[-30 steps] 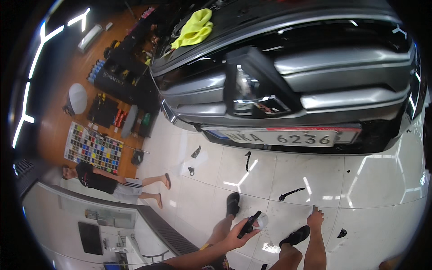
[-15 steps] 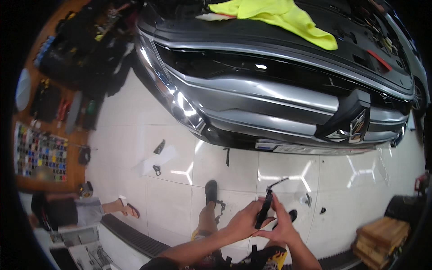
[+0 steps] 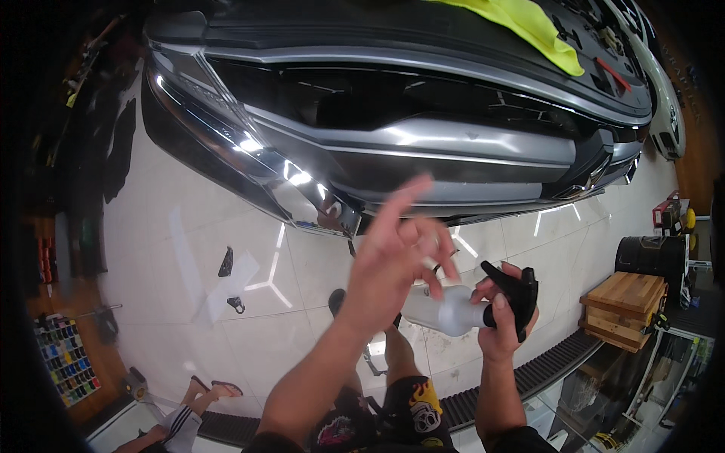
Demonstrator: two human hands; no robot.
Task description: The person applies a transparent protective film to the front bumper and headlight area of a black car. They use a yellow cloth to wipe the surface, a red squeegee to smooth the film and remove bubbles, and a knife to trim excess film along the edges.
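My right hand [image 3: 507, 321] grips a spray bottle [image 3: 461, 311] by its black trigger head, which sticks up past my fingers. The bottle is whitish and lies on its side in the air, its body toward my left hand. My left hand [image 3: 400, 257] is raised in front of the car's lower front, fingers spread, index stretched out toward the grille. Blur softens its fingers, and a small dark bit shows beside them that I cannot make out. Behind it runs the silver grille bar [image 3: 453, 147] of the car.
A yellow cloth [image 3: 529, 30] and a red strip [image 3: 613, 74] lie on the car's front top. Black parts [image 3: 226, 262] rest on the tiles at left. Wooden blocks [image 3: 625, 291] are stacked at right, beside dark floor grating [image 3: 551, 362]. Another person's legs [image 3: 200, 400] show at lower left.
The slim black part that both hands held is no longer seen in them. My right hand now has the spray bottle; my left hand has lifted and spread. The view has shifted closer to the car.
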